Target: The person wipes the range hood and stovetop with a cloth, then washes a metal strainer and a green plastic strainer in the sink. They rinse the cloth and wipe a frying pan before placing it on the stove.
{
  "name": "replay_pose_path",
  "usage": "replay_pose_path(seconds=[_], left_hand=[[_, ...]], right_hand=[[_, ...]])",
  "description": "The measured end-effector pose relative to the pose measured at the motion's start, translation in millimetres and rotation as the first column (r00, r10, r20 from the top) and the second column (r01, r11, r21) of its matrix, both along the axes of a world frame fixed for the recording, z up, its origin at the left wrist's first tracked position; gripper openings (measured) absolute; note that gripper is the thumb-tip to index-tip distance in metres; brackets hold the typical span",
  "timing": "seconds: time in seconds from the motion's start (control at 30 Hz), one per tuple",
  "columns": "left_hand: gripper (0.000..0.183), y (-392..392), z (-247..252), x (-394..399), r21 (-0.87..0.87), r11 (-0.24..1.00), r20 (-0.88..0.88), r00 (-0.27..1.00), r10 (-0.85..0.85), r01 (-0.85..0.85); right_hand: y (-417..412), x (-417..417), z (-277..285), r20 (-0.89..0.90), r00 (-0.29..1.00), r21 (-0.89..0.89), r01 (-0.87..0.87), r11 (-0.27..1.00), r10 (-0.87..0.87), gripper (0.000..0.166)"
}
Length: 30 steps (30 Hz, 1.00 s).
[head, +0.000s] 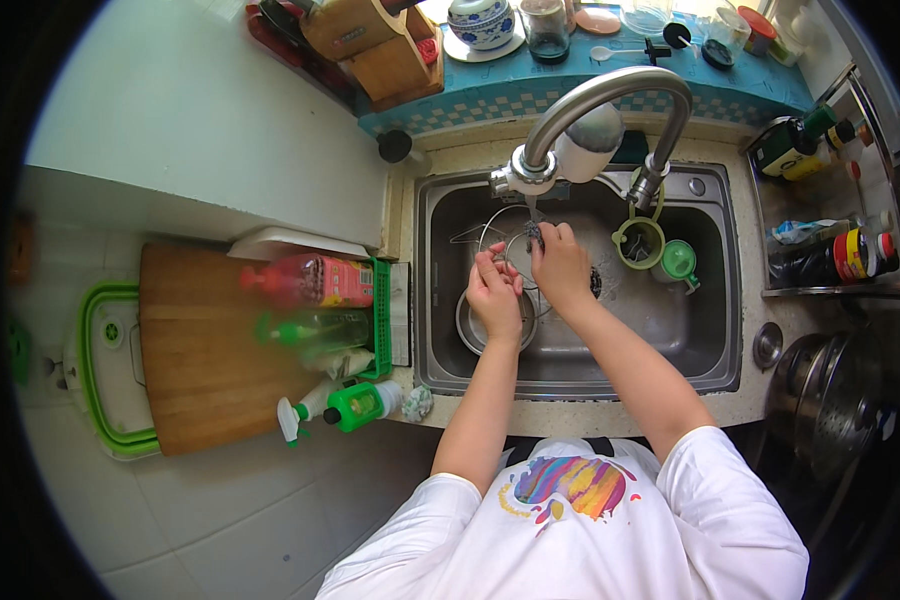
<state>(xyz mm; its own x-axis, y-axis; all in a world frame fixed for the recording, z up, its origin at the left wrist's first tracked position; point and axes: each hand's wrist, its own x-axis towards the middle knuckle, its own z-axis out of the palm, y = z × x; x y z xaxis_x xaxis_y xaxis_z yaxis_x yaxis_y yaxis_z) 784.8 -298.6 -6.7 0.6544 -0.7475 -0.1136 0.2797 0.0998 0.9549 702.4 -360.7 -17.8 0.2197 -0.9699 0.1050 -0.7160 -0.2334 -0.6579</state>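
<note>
Both of my hands are over the left part of a stainless steel sink point(570, 388). My right hand point(561, 262) holds a dark metal scouring pad point(534, 235) beneath the running faucet point(607, 86). My left hand point(496, 289) is closed around part of a round wire rack point(486, 229), its fingers curled. Below my left hand, a round metal pot or bowl point(463, 330) sits in the sink. Another dark scouring pad point(595, 282) shows beside my right hand. A green strainer cup point(640, 259) and a green-lidded container point(678, 260) stand at the sink's right.
At the left are a wooden cutting board point(202, 352), a green basket point(382, 319) with bottles, and a green bottle point(355, 406). A bottle rack point(840, 291) and metal pot lids point(832, 405) are at the right. Behind the sink, a blue ledge point(487, 82) holds jars and a knife block point(386, 64).
</note>
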Motion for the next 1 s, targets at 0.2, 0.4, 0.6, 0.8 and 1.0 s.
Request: replay_pose_path(seconds=[0.2, 0.4, 0.6, 0.8, 1.0], left_hand=[[0.038, -10, 13, -8, -0.068, 0.979, 0.027, 0.98, 0.197, -0.195], [0.042, -5, 18, 1, -0.049, 0.998, 0.103, 0.994, -0.033, 0.038], [0.046, -15, 8, -14, -0.045, 0.995, 0.016, 0.996, 0.089, -0.089], [0.051, 0, 7, 3, 0.012, 0.993, -0.16, 0.98, 0.116, -0.115], [0.052, 8, 5, -15, -0.087, 0.996, -0.18, 0.984, 0.003, -0.019]], right_hand=[[7, 6, 16, 0.525, 0.831, 0.015, 0.207, 0.978, -0.184, 0.026], [-4, 8, 17, 0.247, 0.96, -0.103, -0.11, 0.989, 0.132, 0.029], [-12, 17, -33, 0.495, 0.826, 0.075, 0.269, 0.96, -0.27, 0.025], [-2, -44, -43, 0.663, 0.073, 0.749, -0.076, 0.658, -0.745, 0.022], [7, -66, -43, 0.708, 0.195, 0.689, -0.404, 0.602, -0.679, 0.022]])
